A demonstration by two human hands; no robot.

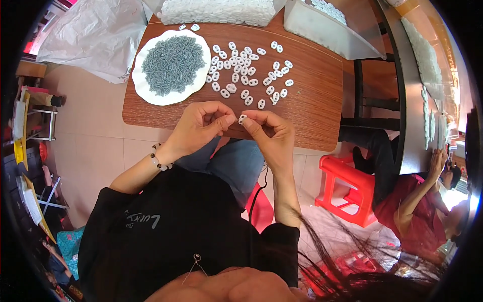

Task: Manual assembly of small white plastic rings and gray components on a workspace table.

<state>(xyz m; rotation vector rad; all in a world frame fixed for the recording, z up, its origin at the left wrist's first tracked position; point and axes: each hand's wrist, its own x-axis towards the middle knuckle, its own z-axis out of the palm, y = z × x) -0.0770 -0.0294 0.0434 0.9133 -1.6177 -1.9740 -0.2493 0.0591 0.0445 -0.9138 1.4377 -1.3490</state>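
Note:
Between thumb and forefinger, my right hand [271, 135] pinches a small white two-hole piece [242, 119] just over the table's near edge. My left hand [204, 126] meets it there, thumb and forefinger pressed together beside that piece. Whatever those left fingertips hold is too small to make out. Beyond my hands, several more white oval two-hole pieces [244, 79] lie scattered on the brown wooden table [312, 108]. A white scalloped plate [153, 99] stands at the left of the table, heaped with thin grey screw-like pieces [173, 65].
Along the far edge are a bin of white pieces [216, 12] and a translucent bin [322, 35]. A plastic bag [95, 38] lies at far left. To the right, a red stool [347, 191] stands near another person [417, 216] at a dark table [410, 126].

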